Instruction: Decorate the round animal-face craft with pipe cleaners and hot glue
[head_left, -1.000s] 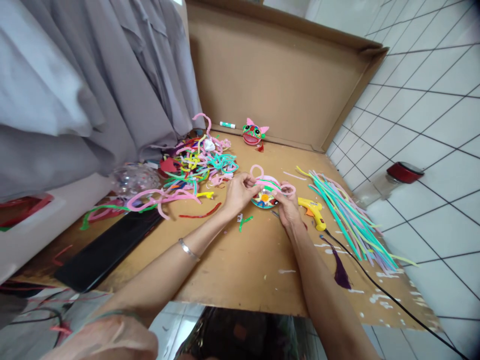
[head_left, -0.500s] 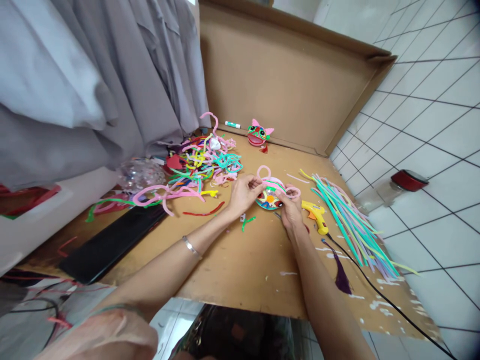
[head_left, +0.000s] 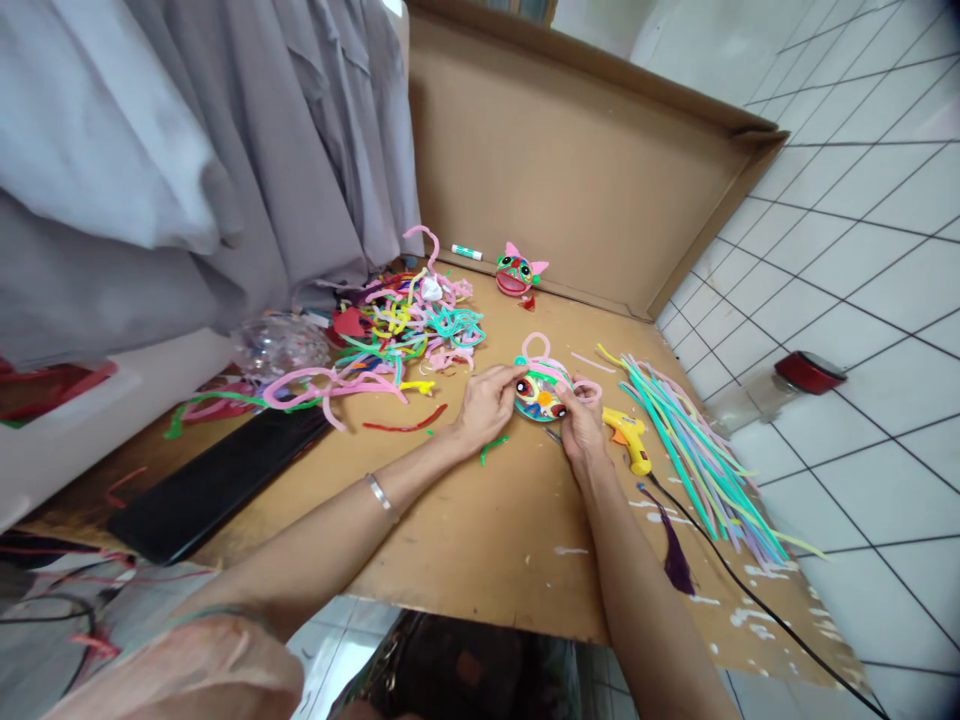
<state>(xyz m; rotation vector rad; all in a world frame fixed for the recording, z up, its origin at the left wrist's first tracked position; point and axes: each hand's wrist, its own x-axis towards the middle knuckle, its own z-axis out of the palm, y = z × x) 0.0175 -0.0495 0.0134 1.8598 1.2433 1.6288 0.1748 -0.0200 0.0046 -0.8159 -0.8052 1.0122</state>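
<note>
Between my hands is a round animal face (head_left: 541, 402) made of coloured pipe cleaners, with large dark eyes, an orange nose and two pink loops as ears. My right hand (head_left: 582, 422) is closed on its right side, thumb on the front near the right eye. My left hand (head_left: 487, 405) is closed, its fingertips pinching the upper left rim beside the left eye. A yellow glue gun (head_left: 630, 438) lies just right of my right hand. Below the left hand sits a short green pipe cleaner piece (head_left: 493, 448).
A tangled pile of pipe cleaners (head_left: 405, 320) lies at the left, near a black case (head_left: 217, 485). Straight pipe cleaners (head_left: 705, 460) and a purple tassel (head_left: 677, 555) lie right. A finished-looking cat face (head_left: 516, 272) and a glue stick (head_left: 466, 252) stand before the cardboard wall (head_left: 555, 160).
My left hand has shifted from the pink strip across the top to the face's left rim, uncovering the left eye. My right hand keeps its hold.
</note>
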